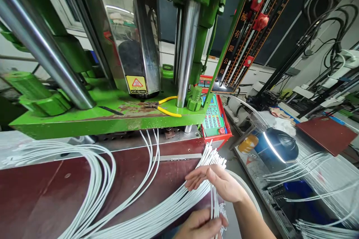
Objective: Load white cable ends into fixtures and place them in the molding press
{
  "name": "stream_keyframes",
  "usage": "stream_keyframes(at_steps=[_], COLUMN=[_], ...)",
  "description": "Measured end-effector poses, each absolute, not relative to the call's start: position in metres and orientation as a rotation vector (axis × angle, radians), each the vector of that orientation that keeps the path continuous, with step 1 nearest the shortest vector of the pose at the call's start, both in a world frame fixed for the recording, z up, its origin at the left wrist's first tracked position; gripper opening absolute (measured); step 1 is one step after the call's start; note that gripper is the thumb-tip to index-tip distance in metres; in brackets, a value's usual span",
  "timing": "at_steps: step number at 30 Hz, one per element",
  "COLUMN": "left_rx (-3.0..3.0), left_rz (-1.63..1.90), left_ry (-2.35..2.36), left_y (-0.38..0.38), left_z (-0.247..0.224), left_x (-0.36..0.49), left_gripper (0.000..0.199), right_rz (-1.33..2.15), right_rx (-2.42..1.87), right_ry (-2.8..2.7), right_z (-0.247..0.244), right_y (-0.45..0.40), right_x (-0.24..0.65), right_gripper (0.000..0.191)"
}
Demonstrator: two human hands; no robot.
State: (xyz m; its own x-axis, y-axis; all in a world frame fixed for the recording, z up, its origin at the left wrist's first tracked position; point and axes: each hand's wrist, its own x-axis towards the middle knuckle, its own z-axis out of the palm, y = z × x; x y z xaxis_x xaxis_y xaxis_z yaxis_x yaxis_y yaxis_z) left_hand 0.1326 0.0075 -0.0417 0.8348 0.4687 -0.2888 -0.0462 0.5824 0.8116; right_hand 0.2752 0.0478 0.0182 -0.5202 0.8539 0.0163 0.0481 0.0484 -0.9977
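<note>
1. The green press [84,129] filled the upper left and top centre of the frame.
2. The dark red worktop [28,190] spread below it, across the lower left.
3. The main bundle of white cables [157,214] swept from the bottom edge up to right of centre. By its smooth curve it seemed springy rather than limp, and light strand by strand, though heavier gathered. The slick-looking coating could let single strands slide, so a broad hold just behind the ends seemed best; the small tips looked easier to bend or snag. The cables were matt white, slim and even, lying nearly parallel, with their ends clustered unevenly.
4. The looped white cables [95,171], at lower left, bent back in a wide, loose curve, suggesting some stiffness.
5. The right hand [221,185] was mostly open, its fingers extended and gently arched over the bundle near its ends; whether it pressed on them could not be told.
6. The left hand [203,224], at bottom centre-right, had its fingers curled closed around a few white strands [214,198], which stood roughly upright between the hands.
7. The yellow-handled pliers [168,112] lay on the press's ledge, above centre.
</note>
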Motion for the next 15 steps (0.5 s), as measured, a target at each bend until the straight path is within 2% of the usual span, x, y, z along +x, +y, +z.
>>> stream_keyframes(at_steps=[6, 15], left_rx=[0.596, 0.597], left_rz=[0.555, 0.631], left_ry=[0.485, 0.560], left_y=[0.012, 0.018], left_z=[-0.045, -0.046], left_x=[0.157, 0.142], left_gripper=[0.046, 0.040], right_rz=[1.414, 1.700], right_rx=[-1.035, -0.910], right_ry=[-1.815, -1.656], right_z=[0.023, 0.007], right_y=[0.048, 0.071], right_x=[0.283, 0.269], right_gripper=[0.055, 0.064])
